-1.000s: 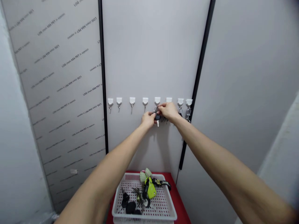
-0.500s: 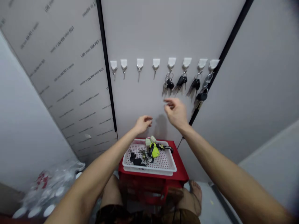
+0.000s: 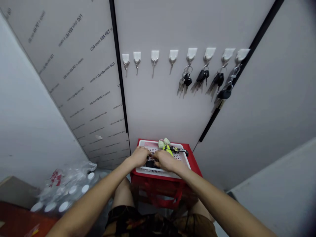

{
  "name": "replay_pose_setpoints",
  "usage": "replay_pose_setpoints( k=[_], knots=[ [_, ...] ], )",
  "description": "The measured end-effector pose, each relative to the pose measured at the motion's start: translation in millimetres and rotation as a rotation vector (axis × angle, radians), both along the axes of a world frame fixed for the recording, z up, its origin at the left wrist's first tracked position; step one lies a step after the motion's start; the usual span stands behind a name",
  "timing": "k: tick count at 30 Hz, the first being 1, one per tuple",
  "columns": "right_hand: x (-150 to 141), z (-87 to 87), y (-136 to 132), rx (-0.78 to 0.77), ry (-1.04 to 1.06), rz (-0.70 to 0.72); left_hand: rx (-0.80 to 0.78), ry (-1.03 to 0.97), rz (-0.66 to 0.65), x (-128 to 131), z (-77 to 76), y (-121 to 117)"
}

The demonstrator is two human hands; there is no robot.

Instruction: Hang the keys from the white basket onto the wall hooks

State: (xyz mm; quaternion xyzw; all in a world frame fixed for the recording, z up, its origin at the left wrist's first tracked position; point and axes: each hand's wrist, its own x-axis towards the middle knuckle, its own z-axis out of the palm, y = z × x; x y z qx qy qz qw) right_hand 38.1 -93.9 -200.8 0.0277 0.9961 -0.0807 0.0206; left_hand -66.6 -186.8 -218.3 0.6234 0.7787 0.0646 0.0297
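Note:
Both my hands are down in a white perforated tray (image 3: 185, 159) that sits on a red stool (image 3: 196, 169). My left hand (image 3: 139, 156) and my right hand (image 3: 165, 161) lie side by side, fingers curled down over a black key fob (image 3: 149, 163) between them. What each hand grips is hidden. A yellow-green keychain (image 3: 169, 149) with a black strap and a pale fabric charm (image 3: 163, 143) lies at the tray's far side. On the wall above is a row of white hooks (image 3: 154, 55). The right-hand hooks carry key bunches (image 3: 185, 81); the left-hand ones are bare.
A plastic-wrapped pack of bottles (image 3: 66, 188) lies on the floor at the left. A black vertical strip (image 3: 120, 70) divides the wall panels, and another (image 3: 230, 87) runs slanted at the right. My knees show beneath the stool.
Both hands left the key bunch hanging on its hook and dropped into the tray. The view tilted downward, so the hooks sit higher in the picture.

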Motion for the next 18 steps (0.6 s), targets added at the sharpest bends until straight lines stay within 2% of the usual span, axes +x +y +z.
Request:
replay_pose_setpoints(
  k=[2, 5, 10, 13, 15, 18],
  knots=[
    [-5, -1.8, -4, 0.08, -0.084, -0.049, -0.06, 0.091, -0.03, 2, -1.1, 1],
    [-11, -7.0, -8, 0.161, -0.086, -0.102, -0.073, 0.123, -0.001, 3, -3.3, 4],
    [-12, -9.0, -4, 0.153, -0.089, -0.09, -0.042, 0.064, 0.01, -6, -3.8, 7],
    [-11, -4.4, 4, 0.001, -0.063, -0.063, 0.011, -0.079, 0.027, -15, 3.0, 7],
    [-12, 0.5, 11, -0.171, 0.058, -0.079, 0.088, -0.281, 0.073, -22, 11.4, 8],
    [-16, 9.3, 21, -0.412, 0.289, -0.174, 0.209, -0.548, 0.151, -31, 27.7, 13]
  ],
)
